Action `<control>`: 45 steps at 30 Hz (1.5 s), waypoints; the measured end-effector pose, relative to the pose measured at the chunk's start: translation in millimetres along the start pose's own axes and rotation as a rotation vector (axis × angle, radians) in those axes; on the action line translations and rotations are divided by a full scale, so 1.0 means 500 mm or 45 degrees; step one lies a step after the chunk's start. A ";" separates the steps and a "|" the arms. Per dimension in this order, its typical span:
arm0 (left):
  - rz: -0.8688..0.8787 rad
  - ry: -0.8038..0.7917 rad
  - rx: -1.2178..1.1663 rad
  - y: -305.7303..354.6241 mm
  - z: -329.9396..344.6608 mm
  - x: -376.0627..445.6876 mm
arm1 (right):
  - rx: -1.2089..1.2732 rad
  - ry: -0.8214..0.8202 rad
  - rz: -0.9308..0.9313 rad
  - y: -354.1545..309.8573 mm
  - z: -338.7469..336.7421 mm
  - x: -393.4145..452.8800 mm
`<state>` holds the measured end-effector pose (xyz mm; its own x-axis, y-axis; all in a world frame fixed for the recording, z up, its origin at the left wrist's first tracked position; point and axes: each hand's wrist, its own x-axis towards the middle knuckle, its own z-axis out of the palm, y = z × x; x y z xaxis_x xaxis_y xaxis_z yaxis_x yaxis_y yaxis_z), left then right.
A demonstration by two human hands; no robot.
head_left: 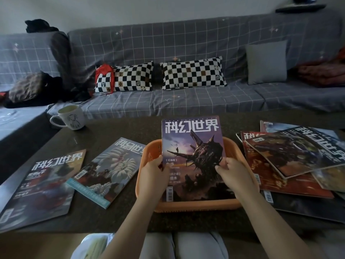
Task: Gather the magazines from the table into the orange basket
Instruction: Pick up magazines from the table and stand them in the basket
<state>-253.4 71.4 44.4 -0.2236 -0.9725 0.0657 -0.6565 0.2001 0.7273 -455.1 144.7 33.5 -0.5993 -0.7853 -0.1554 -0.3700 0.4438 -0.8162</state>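
An orange basket [240,152] sits on the dark table in front of me. A purple-covered magazine [194,146] stands tilted in it, its top edge leaning over the far rim. My left hand [152,176] grips its left edge, and my right hand [234,174] grips its right edge. Two magazines lie flat to the left: a dark one [43,186] and one with a white flower cover [110,169]. A loose pile of several magazines [291,159] lies to the right of the basket.
A white mug [70,116] stands at the table's far left corner. Behind the table runs a grey checked sofa [186,98] with two chequered cushions, a grey cushion and clothes. My knees and a plastic bag [91,245] are below the near table edge.
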 end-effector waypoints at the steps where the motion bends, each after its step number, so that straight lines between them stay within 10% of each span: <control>1: 0.005 -0.010 -0.029 0.000 -0.002 0.000 | -0.007 0.001 -0.004 0.001 -0.001 0.002; 15: 0.129 0.058 -0.311 0.025 -0.031 -0.036 | 0.042 0.238 -0.304 -0.050 0.005 -0.053; 24: 0.104 0.251 -0.433 -0.075 -0.155 -0.021 | 0.367 -0.195 -0.527 -0.196 0.146 -0.136; 35: -0.147 0.328 -0.277 -0.295 -0.250 0.052 | 0.373 -0.619 -0.202 -0.277 0.413 -0.170; 45: -0.204 0.152 0.260 -0.407 -0.240 0.152 | 0.069 -0.407 -0.126 -0.226 0.506 -0.132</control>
<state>-50.4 -57.7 -16.6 -0.0265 -0.9984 0.0499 -0.8107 0.0507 0.5832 -194.0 37.2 -4.6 -0.3062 -0.9229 -0.2334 -0.3718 0.3416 -0.8632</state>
